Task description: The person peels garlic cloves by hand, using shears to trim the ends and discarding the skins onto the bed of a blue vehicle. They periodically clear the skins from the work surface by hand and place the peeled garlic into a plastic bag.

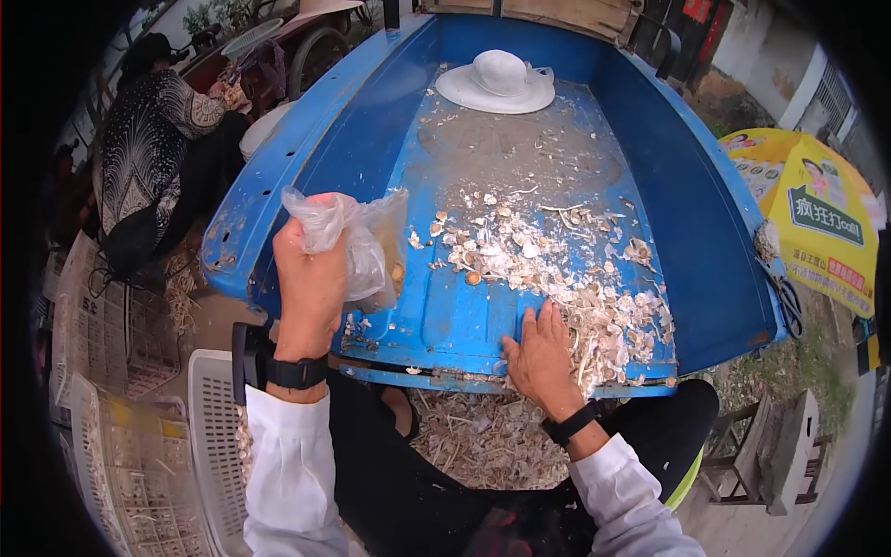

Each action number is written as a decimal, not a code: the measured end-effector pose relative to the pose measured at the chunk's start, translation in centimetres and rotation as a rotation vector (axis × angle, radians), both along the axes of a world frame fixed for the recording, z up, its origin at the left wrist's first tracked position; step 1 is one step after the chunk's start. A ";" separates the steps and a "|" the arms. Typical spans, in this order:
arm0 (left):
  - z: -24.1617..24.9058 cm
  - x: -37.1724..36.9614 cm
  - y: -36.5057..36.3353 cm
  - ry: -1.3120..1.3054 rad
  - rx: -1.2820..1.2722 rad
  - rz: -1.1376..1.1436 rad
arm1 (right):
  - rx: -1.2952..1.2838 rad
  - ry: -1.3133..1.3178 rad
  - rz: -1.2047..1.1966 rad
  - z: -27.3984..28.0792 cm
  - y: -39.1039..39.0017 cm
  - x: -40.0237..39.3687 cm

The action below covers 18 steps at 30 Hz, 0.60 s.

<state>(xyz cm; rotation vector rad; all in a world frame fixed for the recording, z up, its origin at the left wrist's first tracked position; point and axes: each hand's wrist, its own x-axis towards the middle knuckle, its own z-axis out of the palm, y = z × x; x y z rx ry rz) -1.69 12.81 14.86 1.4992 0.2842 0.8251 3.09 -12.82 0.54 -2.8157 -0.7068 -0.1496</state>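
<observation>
My left hand (314,271) is closed around the gathered top of a clear plastic bag (376,246), held up over the left front of a blue truck bed (459,316). Something yellowish-brown shows low in the bag, too blurred to name. On the bed's front edge, my right hand (545,360) rests palm down with its fingers stretched out, holding nothing. Beside it lies a heap of pale dry flakes and thin stalks (613,325), which spreads back along the bed. A small round brown piece (473,278) sits among the scraps.
A white brimmed hat (499,82) lies at the bed's far end. Scissors (787,302) hang on the right side wall, near a yellow umbrella (817,200). Plastic crates (209,436) stand at left, where another person (162,139) sits. More scraps (492,436) cover the ground below.
</observation>
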 end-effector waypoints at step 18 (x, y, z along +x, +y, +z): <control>-5.6 1.4 -1.6 0.143 0.577 0.183 | -0.113 -0.084 0.010 -1.9 4.8 14.8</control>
